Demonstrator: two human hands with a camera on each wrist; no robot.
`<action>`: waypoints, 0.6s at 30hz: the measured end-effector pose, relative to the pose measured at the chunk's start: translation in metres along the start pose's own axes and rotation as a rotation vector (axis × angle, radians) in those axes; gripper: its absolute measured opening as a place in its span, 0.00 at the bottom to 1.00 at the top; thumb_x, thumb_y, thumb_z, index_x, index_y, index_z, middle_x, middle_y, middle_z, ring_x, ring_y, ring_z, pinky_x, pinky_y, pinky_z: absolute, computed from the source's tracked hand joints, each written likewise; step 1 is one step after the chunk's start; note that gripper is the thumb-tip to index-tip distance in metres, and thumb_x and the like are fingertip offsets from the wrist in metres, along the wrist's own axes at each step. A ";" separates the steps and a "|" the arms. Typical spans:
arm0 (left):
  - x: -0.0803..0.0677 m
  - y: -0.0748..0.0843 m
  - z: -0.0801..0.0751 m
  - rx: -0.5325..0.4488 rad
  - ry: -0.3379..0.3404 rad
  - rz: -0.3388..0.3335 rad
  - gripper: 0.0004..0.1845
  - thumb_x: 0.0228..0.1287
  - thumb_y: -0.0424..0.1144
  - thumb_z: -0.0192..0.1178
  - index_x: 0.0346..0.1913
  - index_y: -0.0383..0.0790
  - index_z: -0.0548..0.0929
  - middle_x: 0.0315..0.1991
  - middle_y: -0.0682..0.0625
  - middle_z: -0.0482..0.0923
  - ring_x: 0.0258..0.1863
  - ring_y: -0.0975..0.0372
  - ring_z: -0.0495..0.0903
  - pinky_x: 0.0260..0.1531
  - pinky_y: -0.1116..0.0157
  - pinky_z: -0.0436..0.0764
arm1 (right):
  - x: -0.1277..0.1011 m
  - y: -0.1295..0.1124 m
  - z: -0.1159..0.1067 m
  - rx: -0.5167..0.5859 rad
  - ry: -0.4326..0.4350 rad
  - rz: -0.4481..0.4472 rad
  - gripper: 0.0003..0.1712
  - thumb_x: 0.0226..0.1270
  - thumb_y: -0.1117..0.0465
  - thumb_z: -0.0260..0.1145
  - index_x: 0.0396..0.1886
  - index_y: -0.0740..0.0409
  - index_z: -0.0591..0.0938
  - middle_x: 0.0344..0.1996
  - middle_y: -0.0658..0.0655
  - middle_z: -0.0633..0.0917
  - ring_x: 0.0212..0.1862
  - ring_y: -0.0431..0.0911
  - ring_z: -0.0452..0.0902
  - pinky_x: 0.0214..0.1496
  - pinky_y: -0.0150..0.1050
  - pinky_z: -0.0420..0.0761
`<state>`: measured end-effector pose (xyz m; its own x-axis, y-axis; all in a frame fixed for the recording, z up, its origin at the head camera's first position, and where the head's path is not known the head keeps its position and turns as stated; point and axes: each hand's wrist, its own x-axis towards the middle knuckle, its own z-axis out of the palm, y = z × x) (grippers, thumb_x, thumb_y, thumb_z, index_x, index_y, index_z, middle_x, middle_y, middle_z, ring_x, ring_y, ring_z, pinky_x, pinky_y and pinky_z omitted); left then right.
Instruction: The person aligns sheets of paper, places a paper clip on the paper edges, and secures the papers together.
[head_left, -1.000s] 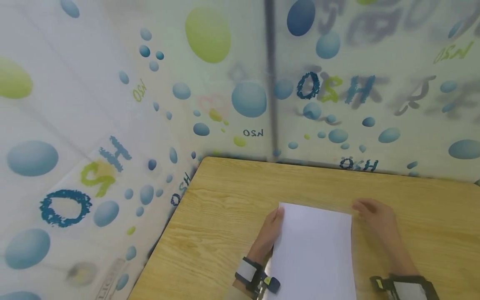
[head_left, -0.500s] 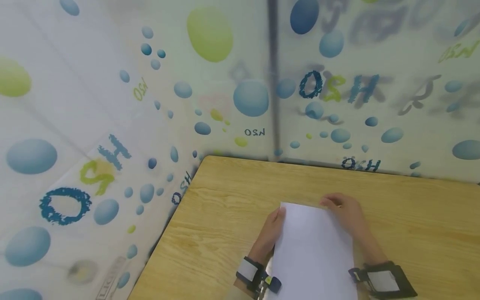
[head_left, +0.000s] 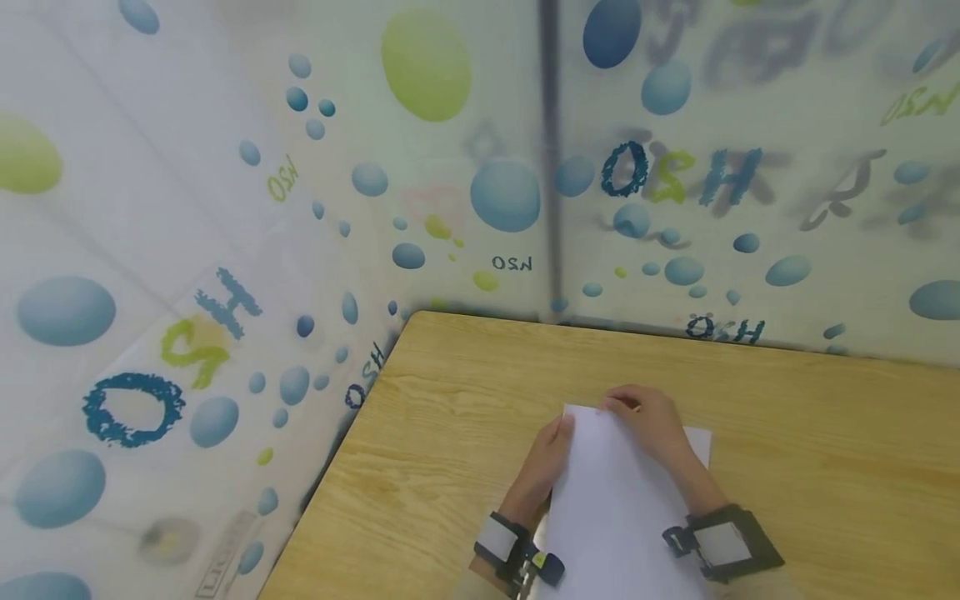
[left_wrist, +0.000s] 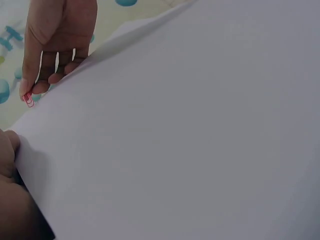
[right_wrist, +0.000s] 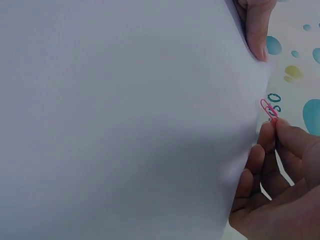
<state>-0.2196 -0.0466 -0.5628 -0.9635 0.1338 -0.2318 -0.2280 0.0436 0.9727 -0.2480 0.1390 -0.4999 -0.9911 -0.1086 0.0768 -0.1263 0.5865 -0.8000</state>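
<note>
White paper is held up in front of me, tilted; whether it is one sheet or several I cannot tell. My left hand grips its left edge near the upper corner, thumb on the front face. Between thumb and forefinger my right hand pinches a small pinkish-red paper clip. In the right wrist view, the clip's looped end is at the paper's top edge, close to the left thumb; whether it has slid over the edge is unclear. The other right fingers lie along that edge.
A wooden table lies beneath the hands. Behind it and to the left stand pale curtain-like walls printed with bubbles and lettering. Each wrist wears a dark strap with a camera mount.
From right of the paper, my right hand has moved left along the top edge, bringing the paper clip near the left hand. My left hand keeps its hold on the paper.
</note>
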 end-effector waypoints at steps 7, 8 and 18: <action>-0.001 0.000 -0.002 -0.022 -0.027 -0.017 0.26 0.68 0.67 0.43 0.53 0.56 0.80 0.37 0.49 0.81 0.36 0.57 0.81 0.34 0.60 0.78 | 0.004 -0.004 0.012 0.012 0.005 -0.004 0.11 0.70 0.55 0.64 0.44 0.56 0.86 0.40 0.55 0.86 0.42 0.50 0.78 0.43 0.44 0.77; -0.001 0.000 -0.002 -0.018 -0.028 -0.014 0.26 0.68 0.67 0.43 0.53 0.56 0.80 0.37 0.49 0.81 0.36 0.57 0.81 0.34 0.60 0.78 | 0.005 -0.004 0.013 0.006 0.008 -0.010 0.12 0.70 0.55 0.64 0.45 0.56 0.86 0.40 0.55 0.86 0.42 0.50 0.78 0.43 0.45 0.77; 0.000 -0.001 -0.004 0.009 -0.043 0.034 0.28 0.72 0.64 0.42 0.59 0.49 0.78 0.37 0.50 0.80 0.35 0.59 0.80 0.34 0.62 0.78 | 0.008 -0.013 0.021 0.024 0.073 -0.004 0.10 0.69 0.56 0.65 0.41 0.57 0.87 0.37 0.55 0.87 0.40 0.49 0.79 0.42 0.45 0.77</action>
<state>-0.2203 -0.0502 -0.5639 -0.9638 0.1777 -0.1987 -0.1932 0.0476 0.9800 -0.2532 0.1136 -0.5010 -0.9912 -0.0511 0.1225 -0.1297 0.5667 -0.8136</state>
